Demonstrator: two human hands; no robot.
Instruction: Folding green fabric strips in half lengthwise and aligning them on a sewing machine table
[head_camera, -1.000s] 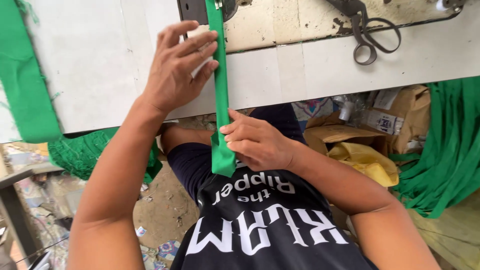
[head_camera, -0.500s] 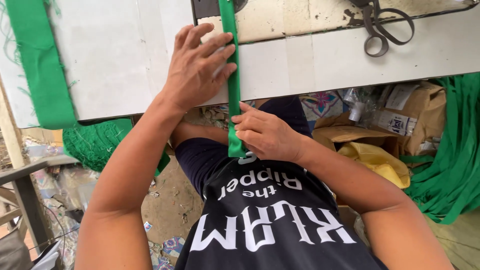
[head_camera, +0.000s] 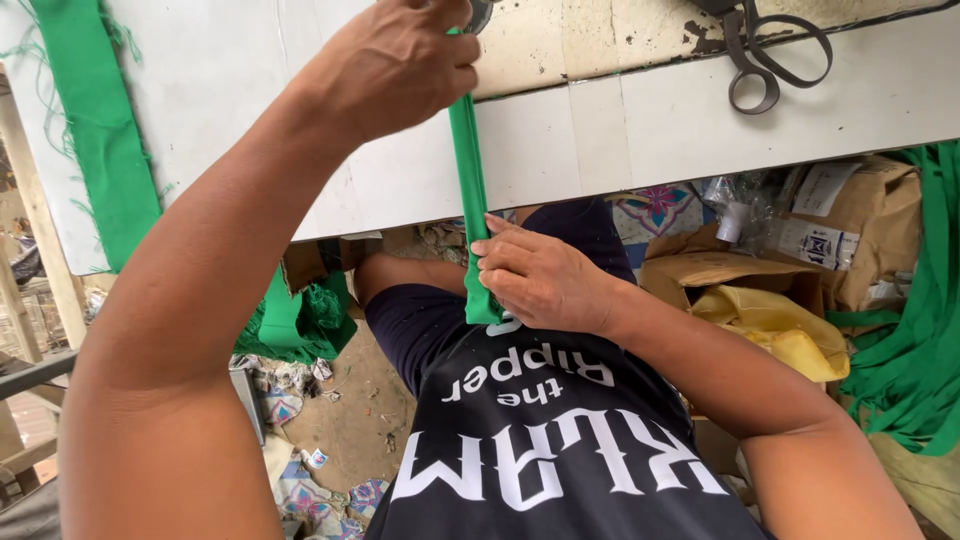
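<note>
A view from a head camera looks down on 1 person's 2 bare hands holding a narrow green fabric strip (head_camera: 468, 190) taut across the near edge of a white worktable (head_camera: 640, 130).

The strip's long axis runs almost straight away from the body, from the lap up onto the tabletop. The left hand (head_camera: 395, 65) is at the far end, on the table near the top of the frame, its fingers curled shut over the strip and pressing it down. The right hand (head_camera: 540, 280) is at the near end, below the table edge and close to the chest, fingers pressed together with the thumb pinching the strip's lower end against them. So the strip lies between the 2 hands, the right one nearer the body and the left one farther out.

The strip is bright green, looks folded lengthwise into a slim flat band, and is straight with no slack visible. Its short tail pokes out just under the right hand.

Elsewhere, a wider green cloth band (head_camera: 95, 130) with frayed threads lies on the table's left side, well apart from the hands. Dark scissors (head_camera: 770, 60) rest on the table at the upper right. Under the table sit cardboard boxes (head_camera: 740, 270), a yellow bag (head_camera: 775, 330) and more green cloth (head_camera: 915, 340) heaped at the right.
</note>
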